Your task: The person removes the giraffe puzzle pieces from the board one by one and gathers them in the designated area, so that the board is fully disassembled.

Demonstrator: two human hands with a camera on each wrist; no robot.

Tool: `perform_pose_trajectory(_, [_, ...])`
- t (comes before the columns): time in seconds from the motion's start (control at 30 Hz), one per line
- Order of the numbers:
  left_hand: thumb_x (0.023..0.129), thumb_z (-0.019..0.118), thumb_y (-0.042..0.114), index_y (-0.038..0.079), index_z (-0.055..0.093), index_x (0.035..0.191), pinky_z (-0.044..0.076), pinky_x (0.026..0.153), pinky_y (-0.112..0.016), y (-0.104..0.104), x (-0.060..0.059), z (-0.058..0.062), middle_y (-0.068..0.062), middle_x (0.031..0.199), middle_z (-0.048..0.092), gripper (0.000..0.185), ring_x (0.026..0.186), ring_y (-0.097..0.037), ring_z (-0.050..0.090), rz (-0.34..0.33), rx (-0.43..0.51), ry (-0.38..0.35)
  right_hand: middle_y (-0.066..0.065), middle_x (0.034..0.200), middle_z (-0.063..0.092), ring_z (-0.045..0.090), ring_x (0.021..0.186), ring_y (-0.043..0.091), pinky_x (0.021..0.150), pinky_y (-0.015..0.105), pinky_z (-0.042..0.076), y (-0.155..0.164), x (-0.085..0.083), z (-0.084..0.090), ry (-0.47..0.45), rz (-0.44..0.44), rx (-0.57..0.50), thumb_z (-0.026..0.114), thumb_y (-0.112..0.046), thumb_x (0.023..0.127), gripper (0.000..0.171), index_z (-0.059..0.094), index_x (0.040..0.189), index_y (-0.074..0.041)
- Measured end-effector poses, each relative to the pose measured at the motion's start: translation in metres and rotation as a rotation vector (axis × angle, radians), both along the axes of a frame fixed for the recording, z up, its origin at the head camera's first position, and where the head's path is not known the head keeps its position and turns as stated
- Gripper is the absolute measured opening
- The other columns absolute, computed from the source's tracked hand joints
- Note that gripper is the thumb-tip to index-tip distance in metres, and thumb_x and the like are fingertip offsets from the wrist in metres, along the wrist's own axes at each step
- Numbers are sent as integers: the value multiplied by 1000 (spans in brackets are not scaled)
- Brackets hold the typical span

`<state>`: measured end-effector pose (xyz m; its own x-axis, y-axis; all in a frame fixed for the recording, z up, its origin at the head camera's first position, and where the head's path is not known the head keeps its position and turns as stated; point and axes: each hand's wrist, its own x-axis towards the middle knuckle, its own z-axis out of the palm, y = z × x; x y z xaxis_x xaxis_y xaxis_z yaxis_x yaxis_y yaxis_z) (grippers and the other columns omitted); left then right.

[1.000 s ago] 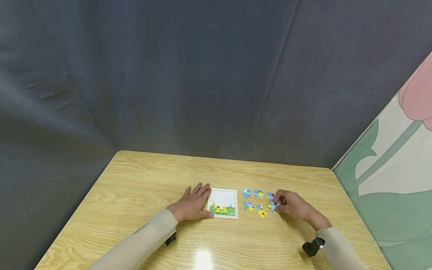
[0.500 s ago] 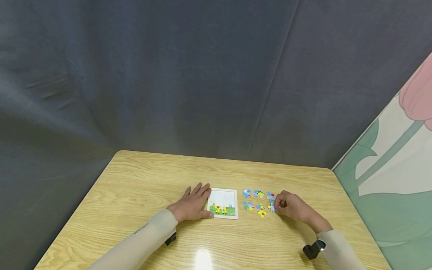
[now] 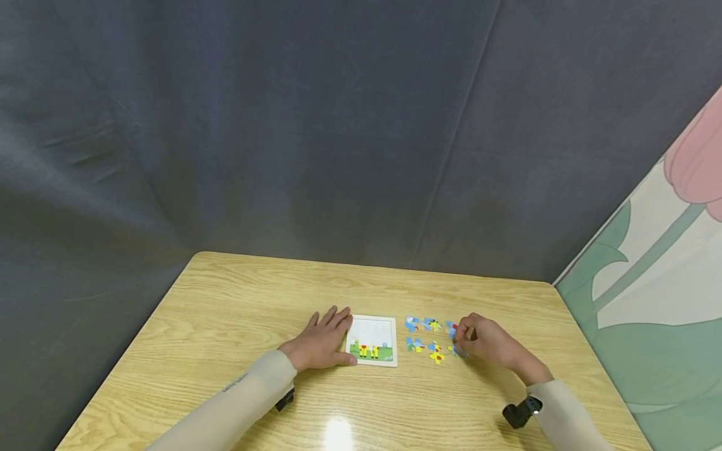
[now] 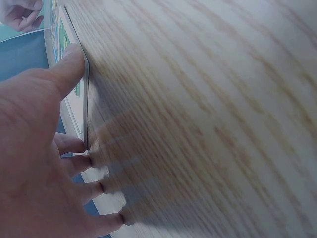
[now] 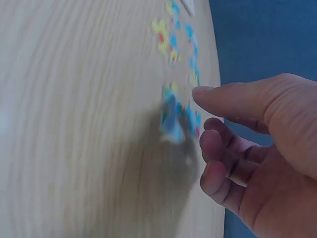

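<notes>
A white-framed puzzle tray (image 3: 371,365) lies flat on the table, with green ground and yellow animal legs along its near part and a pale blank area above. My left hand (image 3: 320,346) rests at its left side, fingers spread and fairly straight, thumb at the near left corner. On the right, my right hand (image 3: 489,343) hovers over the rightmost jigsaw pieces and partly covers them in the head view. Its wrist view shows the thumb (image 5: 210,96) apart from the loosely bent fingers, nothing between them. A blue-green jigsaw piece (image 5: 172,121) lies close to the fingertips.
Between tray and right hand lie several loose jigsaw pieces, among them a yellow one with a red spot (image 3: 437,356) and a blue one (image 3: 412,324). Dark curtain (image 3: 338,156) hangs behind the wooden table (image 3: 271,275). A flower-patterned panel (image 3: 665,338) stands at the right.
My right hand has shifted slightly away from me and to the left over the rightmost pieces. The left hand and the tray have stayed in place.
</notes>
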<state>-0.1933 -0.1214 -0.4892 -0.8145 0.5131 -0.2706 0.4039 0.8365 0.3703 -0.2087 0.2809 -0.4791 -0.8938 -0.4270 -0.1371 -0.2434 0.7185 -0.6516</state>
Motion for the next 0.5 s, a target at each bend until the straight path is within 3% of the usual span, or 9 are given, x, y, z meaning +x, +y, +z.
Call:
perform_pose_trajectory(0.17, [102,62,62,8,24,171,14,133,-67,-1,0,-1,-9,182,13,95,169,-38,9,6,3,-5,6,105,65,55,82,15,65,24,47,-21,-10,0,-7,30,-33,73,-7,100,9,66,105,-5])
perform_pose_trajectory(0.37, [102,62,62,8,24,171,14,133,-67,0,1,1,-9,182,13,96,169,-38,10,4,3,-7,6,102,63,48,72,8,59,22,41,-58,-17,-2,-37,87,-83,70,-8,103,21,66,121,1])
perform_pose_trajectory(0.5, [102,63,62,8,24,171,14,134,-67,0,1,1,-9,182,13,96,169,-37,10,3,2,-4,6,99,62,46,68,6,58,21,41,-84,-18,-1,-41,135,-94,70,-8,103,20,68,121,1])
